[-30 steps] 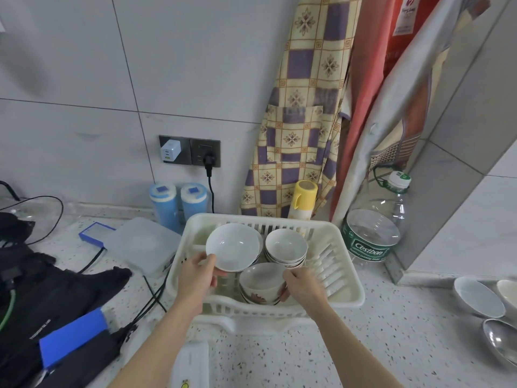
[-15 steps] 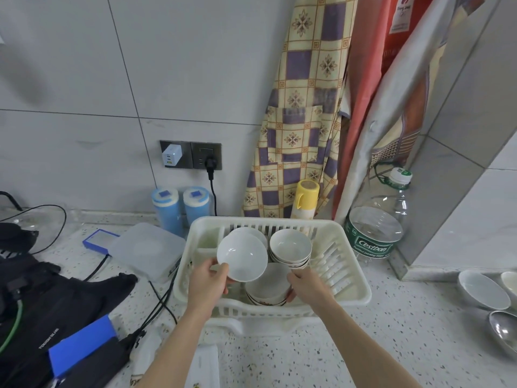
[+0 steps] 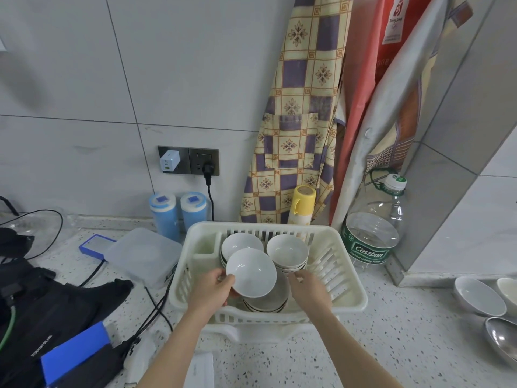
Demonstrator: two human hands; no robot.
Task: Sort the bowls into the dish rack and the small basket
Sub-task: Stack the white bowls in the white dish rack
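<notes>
Since a moment ago the left hand [image 3: 212,289] is carrying the white bowl [image 3: 251,273] forward and a little rightward, so that it is now hanging tilted over the near stack of bowls [image 3: 267,302] in the dish rack [image 3: 345,278], no longer beside it. Its fingers are pinching the bowl's left rim, thumb on top and the others curled under. The right hand [image 3: 309,289] is reaching in at the stack's right side with fingers loosely bent; whether they are touching the stack I cannot tell. Two more stacks are sitting at the back of the rack, a left one [image 3: 240,243] and a right one [image 3: 287,250]. To do this step well, the person should be levelling the bowl, centring it over the stack and lowering it gently until it nests, while the right hand is steadying the pile so it is not tipping against the rack wall. More bowls [image 3: 479,296] are waiting on the bench [image 3: 391,345] at far right; no small basket is showing.
</notes>
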